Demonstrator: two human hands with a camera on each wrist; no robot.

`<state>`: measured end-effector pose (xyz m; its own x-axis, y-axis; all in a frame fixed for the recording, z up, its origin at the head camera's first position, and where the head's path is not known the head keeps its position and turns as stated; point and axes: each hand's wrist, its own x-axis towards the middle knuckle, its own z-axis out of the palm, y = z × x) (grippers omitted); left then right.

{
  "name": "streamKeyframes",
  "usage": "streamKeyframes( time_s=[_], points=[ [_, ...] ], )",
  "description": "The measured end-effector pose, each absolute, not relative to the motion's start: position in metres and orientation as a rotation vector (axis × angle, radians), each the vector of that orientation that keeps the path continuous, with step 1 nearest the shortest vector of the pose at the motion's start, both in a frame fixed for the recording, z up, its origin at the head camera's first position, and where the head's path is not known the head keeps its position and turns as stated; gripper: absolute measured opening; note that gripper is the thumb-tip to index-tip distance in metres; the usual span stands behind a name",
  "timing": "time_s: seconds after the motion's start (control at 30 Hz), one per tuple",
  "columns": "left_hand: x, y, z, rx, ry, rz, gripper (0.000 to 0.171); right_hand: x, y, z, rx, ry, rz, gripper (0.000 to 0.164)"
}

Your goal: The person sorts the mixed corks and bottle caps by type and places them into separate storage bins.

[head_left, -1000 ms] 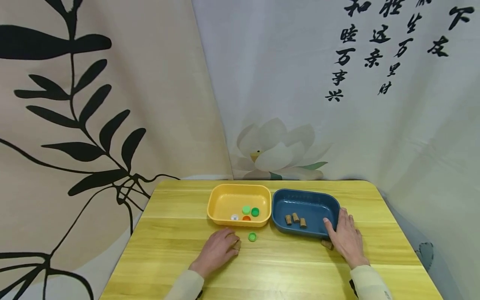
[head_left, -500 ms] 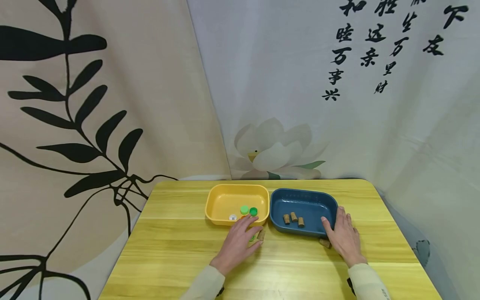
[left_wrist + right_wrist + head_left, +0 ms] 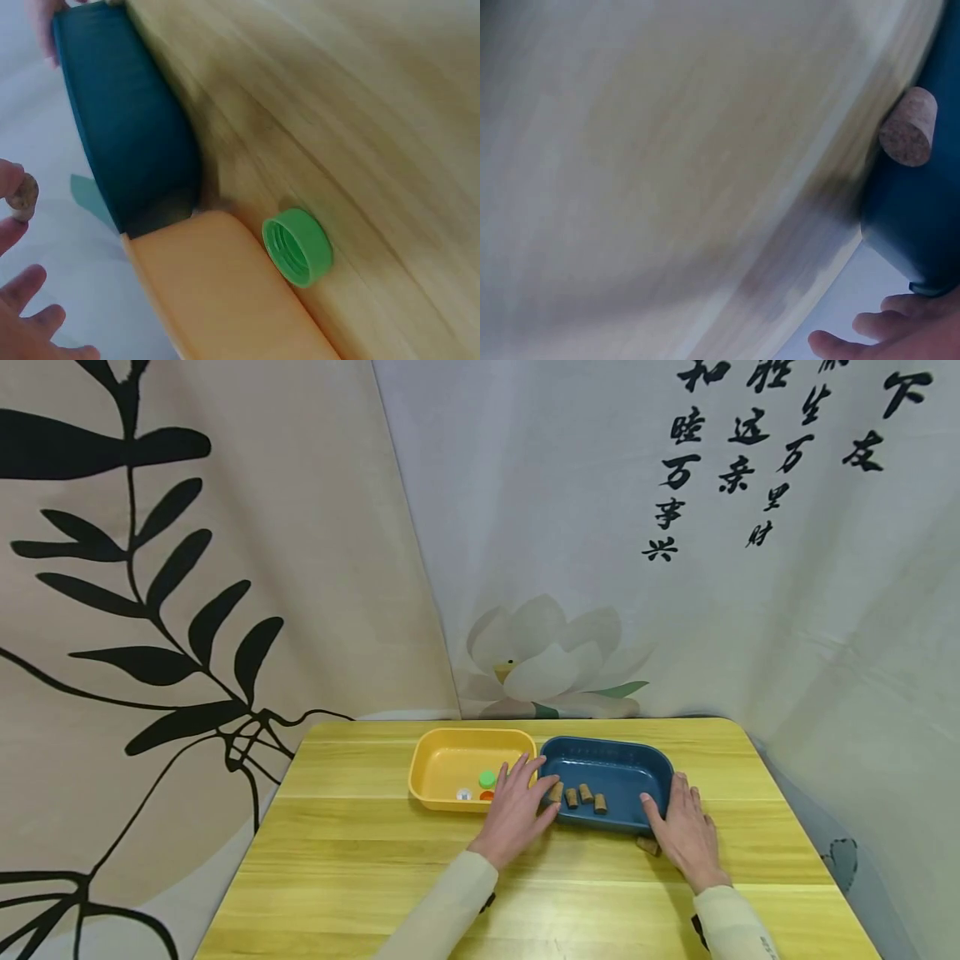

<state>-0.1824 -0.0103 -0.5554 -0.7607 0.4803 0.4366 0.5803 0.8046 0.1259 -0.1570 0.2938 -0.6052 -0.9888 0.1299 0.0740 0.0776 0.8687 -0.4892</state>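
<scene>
My left hand (image 3: 517,810) is over the left end of the blue tray (image 3: 630,752), pinching a cork (image 3: 24,196) between thumb and finger. Several other corks (image 3: 586,793) lie inside that tray. The right hand (image 3: 686,835) rests against the tray's right end, thumb at the rim and fingers extended along the outside. Just in front of the tray, beside this hand, another cork (image 3: 911,127) lies on the table. A green bottle cap (image 3: 298,247) stands on edge by the yellow tray (image 3: 217,277); in the head view the left hand hides it.
The yellow tray holds a light green cap (image 3: 487,779), a white cap (image 3: 464,794) and an orange cap (image 3: 487,795). Both trays stand side by side near the back of the wooden table (image 3: 360,860). A printed curtain (image 3: 337,527) hangs behind.
My left hand has moved right and forward with the cork, from the table before the yellow tray to over the blue tray. The right hand has stayed at the blue tray's right end.
</scene>
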Motion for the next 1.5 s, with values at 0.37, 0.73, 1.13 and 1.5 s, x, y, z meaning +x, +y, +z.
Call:
streamKeyframes(
  time_s=[0.37,0.73,1.13,1.5],
  points=[
    [-0.211,0.014,-0.563,-0.700,-2.709,-0.256,0.036,-0.158,0.294,-0.604,-0.174,-2.940,0.759,0.091],
    [-0.221,0.018,-0.576,-0.573,-2.819,-0.178,0.049,-0.158,0.293,-0.606,-0.172,-2.942,0.756,0.093],
    [-0.200,-0.009,-0.577,-0.588,-2.818,-0.209,0.070,-0.157,0.296,-0.603,-0.153,-2.949,0.793,0.092],
    [-0.173,-0.050,-0.582,-0.657,-2.734,-0.275,0.065,-0.142,0.302,-0.601,-0.093,-2.843,0.879,0.079]
  ],
)
